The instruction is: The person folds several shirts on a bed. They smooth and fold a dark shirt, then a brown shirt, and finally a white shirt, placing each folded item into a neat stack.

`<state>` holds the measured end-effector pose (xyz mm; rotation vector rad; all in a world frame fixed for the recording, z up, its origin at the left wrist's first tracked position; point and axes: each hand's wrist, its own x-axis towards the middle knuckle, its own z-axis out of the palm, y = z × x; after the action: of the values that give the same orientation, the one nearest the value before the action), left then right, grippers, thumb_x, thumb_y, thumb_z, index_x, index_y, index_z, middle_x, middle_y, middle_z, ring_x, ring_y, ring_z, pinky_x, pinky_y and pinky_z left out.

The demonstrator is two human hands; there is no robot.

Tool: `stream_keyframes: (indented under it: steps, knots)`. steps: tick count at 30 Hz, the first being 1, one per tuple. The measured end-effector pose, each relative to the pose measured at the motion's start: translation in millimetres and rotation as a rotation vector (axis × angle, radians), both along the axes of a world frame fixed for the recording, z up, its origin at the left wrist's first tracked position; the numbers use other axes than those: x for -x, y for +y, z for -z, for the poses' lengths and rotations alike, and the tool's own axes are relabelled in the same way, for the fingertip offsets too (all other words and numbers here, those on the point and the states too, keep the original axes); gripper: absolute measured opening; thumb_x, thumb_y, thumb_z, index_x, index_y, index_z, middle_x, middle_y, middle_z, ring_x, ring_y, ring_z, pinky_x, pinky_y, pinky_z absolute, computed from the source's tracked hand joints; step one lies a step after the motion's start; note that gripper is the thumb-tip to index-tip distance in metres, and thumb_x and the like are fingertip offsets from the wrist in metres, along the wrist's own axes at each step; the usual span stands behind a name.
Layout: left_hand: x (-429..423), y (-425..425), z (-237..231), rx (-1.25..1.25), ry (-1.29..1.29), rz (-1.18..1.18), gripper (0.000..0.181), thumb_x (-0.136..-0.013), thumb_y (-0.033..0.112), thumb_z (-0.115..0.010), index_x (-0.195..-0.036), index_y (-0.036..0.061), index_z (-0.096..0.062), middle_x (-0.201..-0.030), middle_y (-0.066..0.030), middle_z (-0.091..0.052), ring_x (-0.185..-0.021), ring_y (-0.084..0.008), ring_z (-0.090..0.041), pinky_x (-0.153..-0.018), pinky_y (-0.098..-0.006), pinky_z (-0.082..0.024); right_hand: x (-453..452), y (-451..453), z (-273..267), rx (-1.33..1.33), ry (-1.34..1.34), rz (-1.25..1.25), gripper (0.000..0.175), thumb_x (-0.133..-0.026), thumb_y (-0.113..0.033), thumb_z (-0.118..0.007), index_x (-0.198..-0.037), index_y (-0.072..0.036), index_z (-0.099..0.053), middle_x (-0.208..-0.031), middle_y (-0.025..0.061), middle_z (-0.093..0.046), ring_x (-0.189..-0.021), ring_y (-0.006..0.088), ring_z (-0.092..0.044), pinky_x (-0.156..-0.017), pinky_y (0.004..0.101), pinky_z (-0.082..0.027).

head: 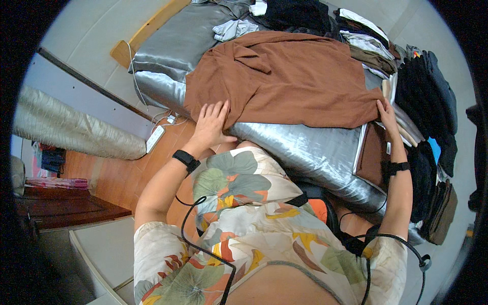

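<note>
A brown garment [301, 76], seemingly a long-sleeved top, lies spread across a bed with a silver-grey satin cover [305, 141]. Part of it is folded over near its upper left, where a loose flap shows. My left hand [211, 124] rests on the garment's near left edge, fingers spread and thumb out to the side. At the far right corner of the cloth, my right hand [387, 114] pinches the edge between thumb and fingers. Just below that hand lies a folded brown garment [373, 152] with a small white tag, partly behind my forearm.
Folded dark clothes [423, 95] line the bed's right side. Black garments [297, 15] and a crumpled light grey cloth [234, 29] lie at the back. A white power strip [155, 139] with cables sits on the floor to the left, beside a hanging curtain [84, 126].
</note>
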<state>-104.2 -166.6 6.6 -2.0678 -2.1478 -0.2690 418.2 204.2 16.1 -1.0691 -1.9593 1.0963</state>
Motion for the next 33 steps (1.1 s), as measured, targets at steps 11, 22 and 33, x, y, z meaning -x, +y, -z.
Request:
stream_keyframes:
  steps: [11,22,33]
  knots:
    - [111.7,-5.9,6.6,0.132,-1.543,-0.104,0.031,-0.097,0.022,-0.049,-0.12,0.0012,-0.055,-0.07,0.0002,-0.056,-0.056,-0.0096,-0.05,-0.051,-0.0246,-0.038,-23.1,-5.2,2.2,-0.09,-0.054,0.131,0.038,-0.096,-0.024,-0.055,-0.123,0.003,-0.054,-0.113,0.0086,-0.063,-0.103,0.0153,-0.056,-0.09,0.0286,-0.044]
    - [100.8,16.1,-2.1,0.043,-1.386,-0.347,0.042,-0.098,0.033,-0.049,-0.121,-0.0009,-0.055,-0.101,-0.0048,-0.063,-0.085,-0.014,-0.058,-0.075,-0.027,-0.045,-10.9,-23.0,-10.0,-0.394,-0.48,0.18,0.039,-0.095,-0.03,-0.053,-0.113,0.005,-0.056,-0.109,0.0243,-0.062,-0.101,0.0345,-0.06,-0.085,0.0368,-0.045]
    - [101.3,28.0,27.4,0.089,-1.139,-0.343,0.046,-0.098,0.034,-0.047,-0.128,-0.001,-0.051,-0.12,-0.0096,-0.059,-0.109,-0.0194,-0.053,-0.094,-0.0304,-0.038,2.0,-19.1,15.3,-0.277,-0.975,0.263,0.035,-0.094,-0.036,-0.047,-0.113,-0.008,-0.058,-0.105,0.0245,-0.063,-0.098,0.0434,-0.058,-0.081,0.0508,-0.047]
